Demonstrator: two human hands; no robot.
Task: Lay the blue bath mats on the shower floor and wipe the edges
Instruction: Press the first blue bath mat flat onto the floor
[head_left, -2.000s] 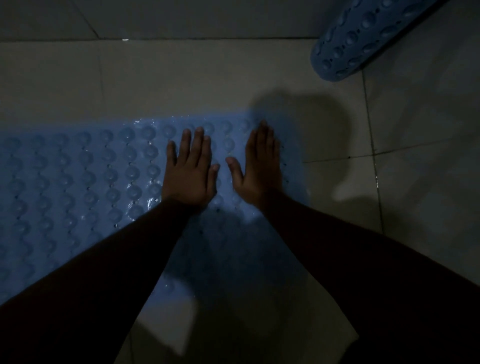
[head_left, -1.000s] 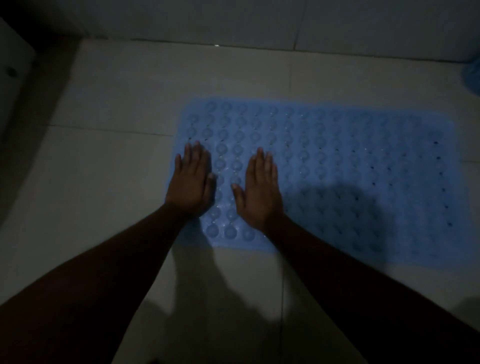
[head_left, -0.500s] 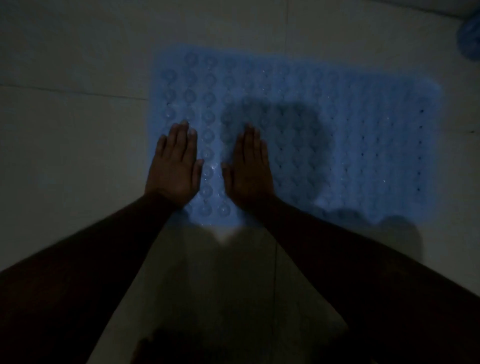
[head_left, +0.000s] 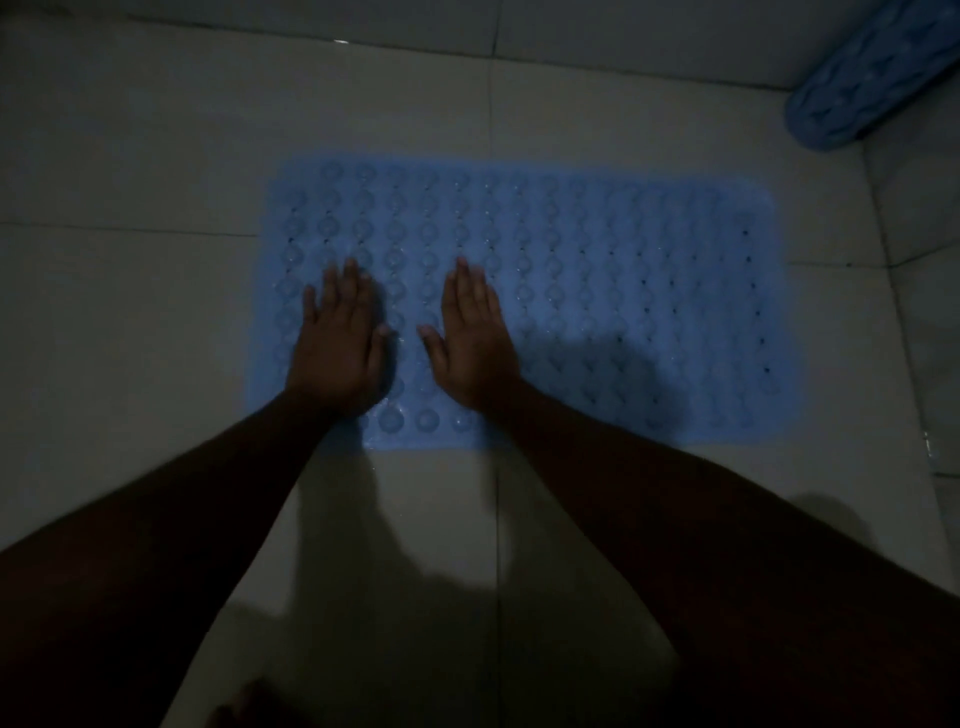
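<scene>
A blue bath mat (head_left: 597, 291) with rows of round bumps lies flat on the pale tiled shower floor (head_left: 130, 322). My left hand (head_left: 340, 343) rests palm down on the mat's left part, fingers straight and close together. My right hand (head_left: 470, 338) lies palm down just to the right of it, also flat on the mat. Neither hand holds anything. A second blue mat (head_left: 862, 78) leans rolled or curled in the far right corner. The light is dim.
The wall base (head_left: 363, 31) runs along the top of the view, and another wall (head_left: 924, 312) stands at the right. Tile joints cross the floor. A dark shape, perhaps my foot (head_left: 244, 706), shows at the bottom edge.
My hands have slid from the mat's right end to its left part, still flat. In the last half second the view tilted up, so the whole mat and the second mat show.
</scene>
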